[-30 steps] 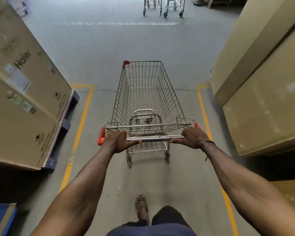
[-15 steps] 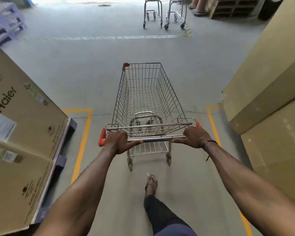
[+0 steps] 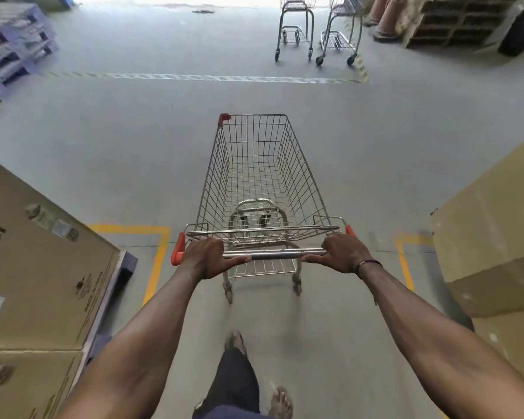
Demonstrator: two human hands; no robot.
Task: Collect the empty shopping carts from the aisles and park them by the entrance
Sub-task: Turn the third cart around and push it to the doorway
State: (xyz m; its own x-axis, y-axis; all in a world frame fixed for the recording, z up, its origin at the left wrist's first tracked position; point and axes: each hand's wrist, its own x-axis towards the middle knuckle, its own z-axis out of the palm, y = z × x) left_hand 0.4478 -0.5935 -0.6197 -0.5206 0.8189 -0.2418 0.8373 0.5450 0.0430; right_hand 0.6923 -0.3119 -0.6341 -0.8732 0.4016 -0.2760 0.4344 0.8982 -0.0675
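An empty wire shopping cart (image 3: pixel 262 189) stands on the grey concrete floor (image 3: pixel 133 140), centred in the aisle mouth directly ahead of the person. The left hand (image 3: pixel 208 257) holds the left end of the cart's metal handle bar (image 3: pixel 273 254) in a closed grip, fingers wrapped over the bar, thumb pointing inward beneath it. The right hand (image 3: pixel 341 254) holds the right end in a like grip; a dark wristband (image 3: pixel 368 264) sits on that wrist. An orange end cap (image 3: pixel 177 248) shows just outside the left hand.

Left of the cart, stacked cardboard cartons (image 3: pixel 37 267) rest on a blue pallet (image 3: pixel 120 273); right of the cart stand further large cartons (image 3: pixel 493 237). Yellow floor lines (image 3: pixel 159 255) run on both sides of the cart's rear wheels.

Well beyond the cart's front, past a faded hatched floor marking (image 3: pixel 212 77), two parked carts (image 3: pixel 318 34) stand side by side. Wooden pallets (image 3: pixel 454 22) are stacked to their right, blue pallets (image 3: pixel 15 40) far to their left.
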